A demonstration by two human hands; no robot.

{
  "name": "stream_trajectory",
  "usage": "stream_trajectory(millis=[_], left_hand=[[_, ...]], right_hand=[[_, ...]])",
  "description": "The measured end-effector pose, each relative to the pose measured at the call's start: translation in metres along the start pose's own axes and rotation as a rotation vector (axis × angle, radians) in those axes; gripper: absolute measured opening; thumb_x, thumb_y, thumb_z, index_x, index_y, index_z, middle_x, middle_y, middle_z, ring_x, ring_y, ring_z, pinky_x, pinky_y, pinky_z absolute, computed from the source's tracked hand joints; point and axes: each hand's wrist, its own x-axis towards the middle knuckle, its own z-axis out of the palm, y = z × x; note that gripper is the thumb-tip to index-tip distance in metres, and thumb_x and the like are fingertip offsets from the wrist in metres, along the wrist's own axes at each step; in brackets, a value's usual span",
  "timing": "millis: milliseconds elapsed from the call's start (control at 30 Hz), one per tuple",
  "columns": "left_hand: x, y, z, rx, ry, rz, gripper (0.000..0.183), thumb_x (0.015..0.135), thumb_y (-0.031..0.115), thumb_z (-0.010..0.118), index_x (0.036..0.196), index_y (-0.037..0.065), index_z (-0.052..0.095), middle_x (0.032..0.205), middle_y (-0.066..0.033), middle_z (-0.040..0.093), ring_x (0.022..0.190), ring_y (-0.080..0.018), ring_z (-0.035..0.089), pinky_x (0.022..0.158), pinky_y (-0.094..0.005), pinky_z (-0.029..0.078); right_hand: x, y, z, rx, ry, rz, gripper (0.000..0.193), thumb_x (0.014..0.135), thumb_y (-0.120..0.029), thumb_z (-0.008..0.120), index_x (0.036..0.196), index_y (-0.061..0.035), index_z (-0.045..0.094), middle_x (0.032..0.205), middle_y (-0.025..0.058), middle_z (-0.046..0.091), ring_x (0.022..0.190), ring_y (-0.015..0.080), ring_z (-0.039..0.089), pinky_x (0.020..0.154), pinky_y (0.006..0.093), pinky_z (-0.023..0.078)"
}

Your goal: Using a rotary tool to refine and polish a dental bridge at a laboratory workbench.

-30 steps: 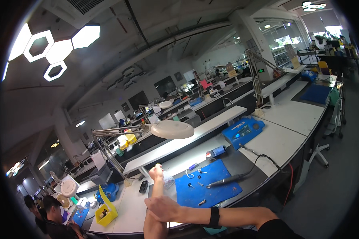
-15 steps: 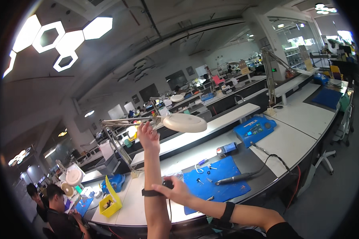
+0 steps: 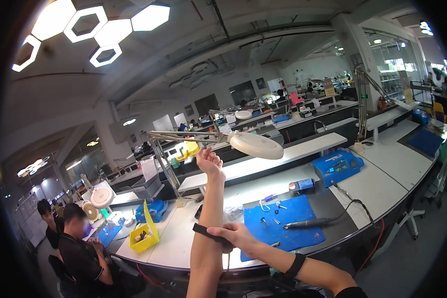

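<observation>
My left hand point(image 3: 210, 161) is raised below the arm of the magnifier lamp point(image 3: 256, 145). Its fingers are loosely bent, with nothing in them. Around my left forearm runs a black strap point(image 3: 206, 232), tilted across the skin. My right hand point(image 3: 237, 239) grips this strap on its right side, thumb lying along it; a dark piece there is mostly hidden under the fingers, and a thin cable hangs below. Another black band point(image 3: 296, 265) circles my right forearm. Behind my right hand, a blue mat point(image 3: 303, 211) bears a handpiece point(image 3: 310, 223) and several small metal parts.
A blue control box point(image 3: 336, 169) stands back right, its cable running to the handpiece. Nearby lies a dark-and-blue cylinder point(image 3: 301, 186). A yellow open-lidded box point(image 3: 145, 238) sits at the left. Two people point(image 3: 79, 248) are at the bench further left. A shelf point(image 3: 303, 151) spans the back.
The view has swung, shifting the scene rightward. My left fingers have curled in more. My right hand now covers the dark piece on the strap, which showed before, and the strap sits more slanted.
</observation>
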Motion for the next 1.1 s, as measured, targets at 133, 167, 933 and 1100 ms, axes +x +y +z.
stream_trajectory(millis=[133, 167, 933, 1100], left_hand=[[-0.023, -0.001, 0.018, 0.667, -0.261, 0.649, 0.025, 0.092, 0.032, 0.064, 0.092, 0.007, 0.063, 0.056, 0.0, 0.049, 0.046, -0.015, 0.047, 0.045, -0.0309, 0.036], [-0.034, -0.001, 0.027, 0.959, -0.397, 0.926, 0.019, 0.091, 0.025, 0.066, 0.091, 0.006, 0.062, 0.054, -0.0023, 0.052, 0.046, -0.0176, 0.055, 0.044, -0.0323, 0.042], [-0.064, -0.07, -0.026, 2.149, -1.148, 2.0, 0.013, 0.079, 0.021, 0.065, 0.078, 0.012, 0.056, 0.061, 0.0019, 0.051, 0.054, -0.0116, 0.052, 0.055, -0.0301, 0.038], [-0.066, -0.08, -0.058, 2.215, -1.389, 2.006, 0.013, 0.077, 0.022, 0.066, 0.076, 0.014, 0.056, 0.06, 0.0039, 0.048, 0.051, -0.0095, 0.046, 0.05, -0.0302, 0.033]], right_hand=[[0.001, -0.001, -0.001, -0.155, -0.118, 0.017, 0.062, 0.083, -0.046, 0.083, 0.114, 0.0053, 0.07, 0.103, 0.0084, 0.071, 0.091, 0.0134, 0.067, 0.076, 0.0254, 0.054], [0.002, -0.001, -0.002, -0.155, -0.12, 0.021, 0.062, 0.083, -0.046, 0.083, 0.114, 0.0053, 0.07, 0.103, 0.0084, 0.071, 0.091, 0.0134, 0.067, 0.076, 0.0254, 0.054], [-0.019, -0.067, 0.006, -1.131, 0.198, -0.636, 0.048, 0.089, -0.049, 0.073, 0.082, -0.0015, 0.069, 0.076, 0.0125, 0.07, 0.07, 0.0301, 0.07, 0.065, 0.0409, 0.055], [-0.013, -0.059, 0.01, -1.109, -0.016, -0.464, 0.041, 0.091, -0.04, 0.07, 0.082, -0.0001, 0.073, 0.072, 0.0144, 0.072, 0.069, 0.0324, 0.072, 0.065, 0.0409, 0.054]])
